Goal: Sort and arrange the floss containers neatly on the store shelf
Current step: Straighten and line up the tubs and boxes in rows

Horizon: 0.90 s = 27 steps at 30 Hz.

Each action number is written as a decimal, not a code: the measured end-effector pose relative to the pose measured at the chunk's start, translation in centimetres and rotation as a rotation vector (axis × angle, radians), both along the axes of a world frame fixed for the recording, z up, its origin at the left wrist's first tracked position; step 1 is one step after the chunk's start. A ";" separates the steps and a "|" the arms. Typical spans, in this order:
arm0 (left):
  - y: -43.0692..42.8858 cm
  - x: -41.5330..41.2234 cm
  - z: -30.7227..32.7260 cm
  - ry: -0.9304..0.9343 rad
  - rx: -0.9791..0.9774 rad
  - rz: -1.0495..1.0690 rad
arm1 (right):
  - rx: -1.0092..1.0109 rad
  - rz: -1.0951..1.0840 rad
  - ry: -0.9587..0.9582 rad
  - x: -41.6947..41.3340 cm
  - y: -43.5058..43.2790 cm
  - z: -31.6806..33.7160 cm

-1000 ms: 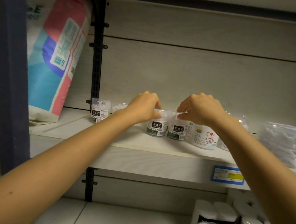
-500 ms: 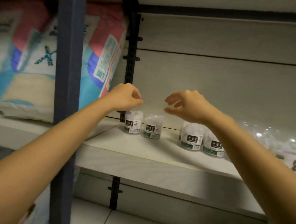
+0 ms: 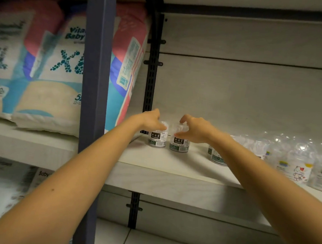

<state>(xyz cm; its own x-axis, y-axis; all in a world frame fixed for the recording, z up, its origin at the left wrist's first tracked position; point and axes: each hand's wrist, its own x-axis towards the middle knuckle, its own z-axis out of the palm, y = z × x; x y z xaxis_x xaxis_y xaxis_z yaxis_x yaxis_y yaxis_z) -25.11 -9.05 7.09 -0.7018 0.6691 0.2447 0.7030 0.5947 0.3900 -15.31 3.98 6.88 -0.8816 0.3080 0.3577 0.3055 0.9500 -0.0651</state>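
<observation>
Two small clear floss jars with dark labels stand side by side at the back left of the pale shelf (image 3: 163, 159). My left hand (image 3: 150, 120) closes over the top of the left floss jar (image 3: 157, 139). My right hand (image 3: 194, 129) wraps its fingers and thumb around the right floss jar (image 3: 179, 144). Another dark-label floss jar (image 3: 215, 157) stands further right, partly hidden behind my right forearm. Floss jars with cartoon labels (image 3: 296, 169) line the shelf's right side.
A dark blue upright post (image 3: 95, 80) stands in front at the left. Big diaper packs (image 3: 46, 67) fill the neighbouring shelf bay. A black slotted rail (image 3: 152, 64) runs up the back wall. Bare shelf board lies between the jar groups.
Both hands left the middle jars, swung left and came down onto the two jars at the back left. The camera turned left with them.
</observation>
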 end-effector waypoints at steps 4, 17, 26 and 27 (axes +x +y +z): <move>0.2 0.7 -0.3 -0.043 0.128 0.007 | -0.043 0.046 0.023 0.5 -0.3 -0.2; -7.4 8.8 3.7 0.006 0.440 -0.105 | -0.394 0.364 0.039 12.7 -3.7 5.6; -9.0 12.5 -0.5 -0.073 0.457 -0.189 | -0.346 0.385 -0.090 16.4 -4.4 2.7; -8.9 12.6 -0.6 -0.075 0.460 -0.190 | -0.350 0.377 -0.091 16.5 -4.3 2.6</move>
